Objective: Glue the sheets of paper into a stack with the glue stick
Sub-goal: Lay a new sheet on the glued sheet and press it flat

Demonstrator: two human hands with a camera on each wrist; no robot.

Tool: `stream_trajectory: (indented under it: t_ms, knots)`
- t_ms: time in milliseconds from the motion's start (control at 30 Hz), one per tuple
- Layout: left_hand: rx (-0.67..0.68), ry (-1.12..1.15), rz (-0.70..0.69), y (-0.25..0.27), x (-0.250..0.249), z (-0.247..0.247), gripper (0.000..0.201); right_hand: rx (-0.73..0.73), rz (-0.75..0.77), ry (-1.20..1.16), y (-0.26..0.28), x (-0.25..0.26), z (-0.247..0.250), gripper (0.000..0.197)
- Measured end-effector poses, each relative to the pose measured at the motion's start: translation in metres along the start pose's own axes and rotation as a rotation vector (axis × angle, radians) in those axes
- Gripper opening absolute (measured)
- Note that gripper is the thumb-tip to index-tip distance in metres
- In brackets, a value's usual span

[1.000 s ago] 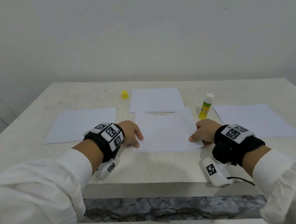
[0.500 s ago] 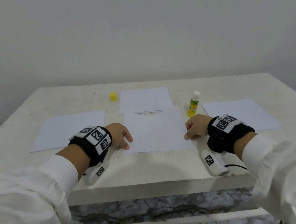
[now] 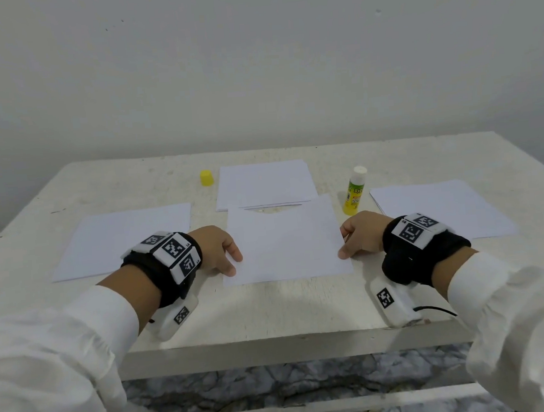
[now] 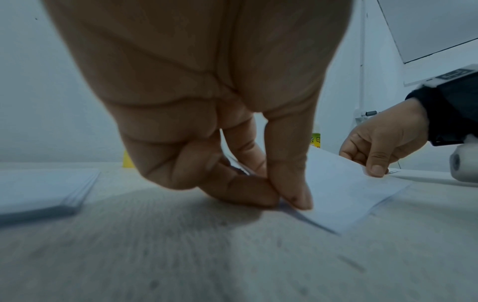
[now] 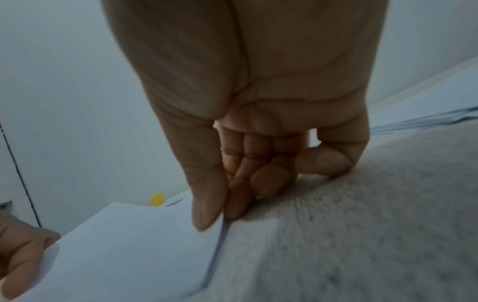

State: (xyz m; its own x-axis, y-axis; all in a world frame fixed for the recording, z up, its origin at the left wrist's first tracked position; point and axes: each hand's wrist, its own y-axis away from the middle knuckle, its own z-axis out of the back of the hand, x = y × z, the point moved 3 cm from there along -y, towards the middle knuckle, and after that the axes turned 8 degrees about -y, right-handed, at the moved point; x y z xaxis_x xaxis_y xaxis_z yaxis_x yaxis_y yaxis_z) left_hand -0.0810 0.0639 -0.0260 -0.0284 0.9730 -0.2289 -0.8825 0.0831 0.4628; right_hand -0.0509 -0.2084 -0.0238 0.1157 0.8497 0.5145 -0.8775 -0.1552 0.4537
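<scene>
A white sheet of paper (image 3: 286,240) lies in the middle of the table, and its far edge overlaps a paper stack (image 3: 264,184) behind it. My left hand (image 3: 232,260) pinches the sheet's left edge between thumb and forefinger; the left wrist view shows this left hand (image 4: 284,201) close up. My right hand (image 3: 347,248) pinches the right edge, and in the right wrist view the right hand (image 5: 220,218) has its thumb on top. The sheet (image 5: 124,245) is slightly raised at the edges. The uncapped glue stick (image 3: 355,190) stands upright just beyond my right hand.
The yellow cap (image 3: 206,177) stands at the back, left of the far stack. Another paper pile (image 3: 121,239) lies on the left and one more pile (image 3: 438,207) on the right. The table's front edge (image 3: 290,343) is close below my wrists.
The head view has tilted up and shows more wall. Both hands keep their pinch on the sheet's side edges, and the sheet stays in about the same place.
</scene>
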Motion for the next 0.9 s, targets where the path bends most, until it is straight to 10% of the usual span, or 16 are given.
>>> stream_trajectory:
  t_ms: [900]
  knots:
    - [0.008,-0.015,0.003,-0.003,0.004,-0.001,0.021,-0.049,-0.026,0.09,0.005,0.01,-0.005,0.017]
